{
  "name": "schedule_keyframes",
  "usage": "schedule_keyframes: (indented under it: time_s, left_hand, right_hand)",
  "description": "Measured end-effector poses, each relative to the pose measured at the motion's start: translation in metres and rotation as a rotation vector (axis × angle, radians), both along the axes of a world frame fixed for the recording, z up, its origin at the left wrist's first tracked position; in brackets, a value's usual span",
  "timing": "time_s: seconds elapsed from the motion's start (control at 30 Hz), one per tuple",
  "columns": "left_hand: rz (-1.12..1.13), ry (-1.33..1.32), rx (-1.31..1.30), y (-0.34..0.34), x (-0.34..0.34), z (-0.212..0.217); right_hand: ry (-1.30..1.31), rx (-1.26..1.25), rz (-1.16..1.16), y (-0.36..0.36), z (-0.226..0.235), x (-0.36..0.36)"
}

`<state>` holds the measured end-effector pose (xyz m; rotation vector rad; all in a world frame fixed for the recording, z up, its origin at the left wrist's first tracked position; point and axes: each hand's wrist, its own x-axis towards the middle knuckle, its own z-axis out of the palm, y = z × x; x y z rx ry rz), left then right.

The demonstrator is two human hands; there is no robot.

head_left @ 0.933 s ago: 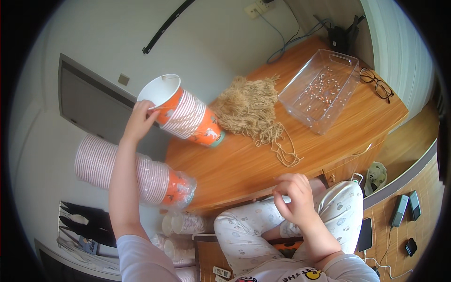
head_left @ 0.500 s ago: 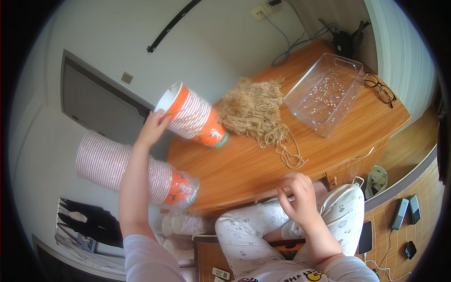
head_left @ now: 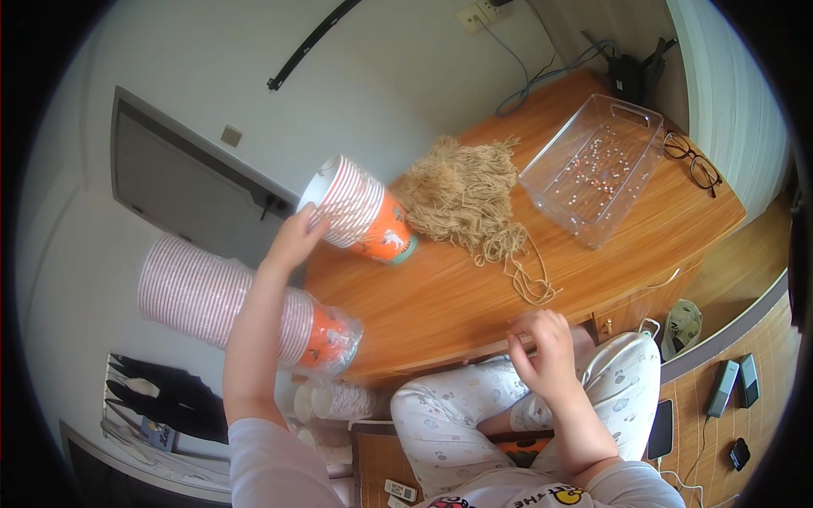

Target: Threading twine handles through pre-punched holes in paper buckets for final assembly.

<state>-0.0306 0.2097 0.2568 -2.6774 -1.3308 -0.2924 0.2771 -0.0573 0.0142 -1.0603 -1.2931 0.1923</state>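
At the far left of the tabletop (head_left: 474, 296), the left hand (head_left: 296, 241) curls its fingers over the open rim of a short stack of orange paper cups (head_left: 360, 212), which lies tilted on its side with the base end resting on the wood and the mouth raised toward the wall. Near the front edge, the right hand (head_left: 542, 351) hovers with fingers loosely bent; whether it pinches anything cannot be told.

Left of the arm, a longer sleeve of nested cups (head_left: 229, 305) in clear wrap lies on its side, overhanging the tabletop's edge. Just right of the held stack sits a tangled heap of tan twine (head_left: 461, 195), one strand trailing toward the near edge. Farther right stand a clear plastic tray (head_left: 593, 169) scattered with small beads and a pair of spectacles (head_left: 694, 161).

Judged by appearance, the cups are light, thin-walled and easily crushed; the stiffer rolled rim or the base is the safer hold.
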Motion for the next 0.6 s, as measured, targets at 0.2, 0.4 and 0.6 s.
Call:
schedule_keyframes:
  time_s: [0.2,0.4,0.6]
  left_hand:
    - [0.226,-0.416,-0.480,0.046,-0.021,0.037]
    - [0.400,-0.161,-0.518,0.099,0.027,0.034]
    - [0.250,0.032,-0.062,0.118,0.037,0.029]
  right_hand:
    - [0.016,0.010,0.014,0.001,0.001,-0.002]
    - [-0.005,-0.021,-0.010,0.003,-0.003,0.003]
    - [-0.006,-0.029,0.000,0.004,-0.004,0.002]
